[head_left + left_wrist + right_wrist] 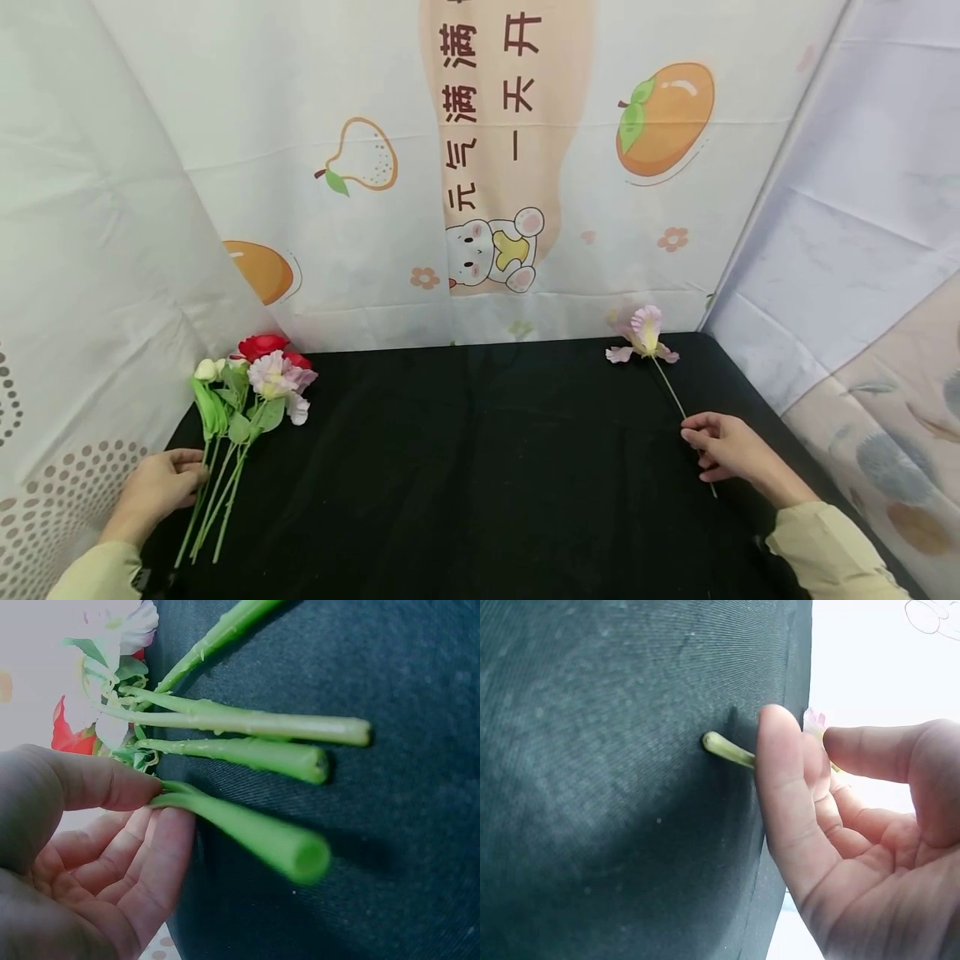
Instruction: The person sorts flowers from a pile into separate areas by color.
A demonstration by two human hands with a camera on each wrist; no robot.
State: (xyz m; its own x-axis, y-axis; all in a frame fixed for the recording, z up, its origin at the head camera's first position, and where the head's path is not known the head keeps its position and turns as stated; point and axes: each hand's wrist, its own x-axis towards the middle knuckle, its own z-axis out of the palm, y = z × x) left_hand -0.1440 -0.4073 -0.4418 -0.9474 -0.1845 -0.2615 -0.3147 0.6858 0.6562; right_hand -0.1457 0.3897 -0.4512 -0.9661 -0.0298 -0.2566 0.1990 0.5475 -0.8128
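At the left side of the black table, my left hand [157, 487] pinches the green stem [255, 829] of a white tulip [207, 370] between thumb and fingertips. That tulip lies in a loose bunch beside a red flower [262, 345] and a pale pink ruffled flower [272, 375], their stems pointing toward me. Over at the right side, my right hand [731, 450] pinches the thin stem [729, 749] of a single pink iris-like flower [643, 333]. Its bloom points to the far edge, and the stem's lower end sticks out past my fingers.
A black cloth-covered table [465, 467] spreads between my hands. White curtain [360, 250] with printed fruit and characters hangs along its far edge. Further curtains [82, 250] close in the left and right sides, near both forearms.
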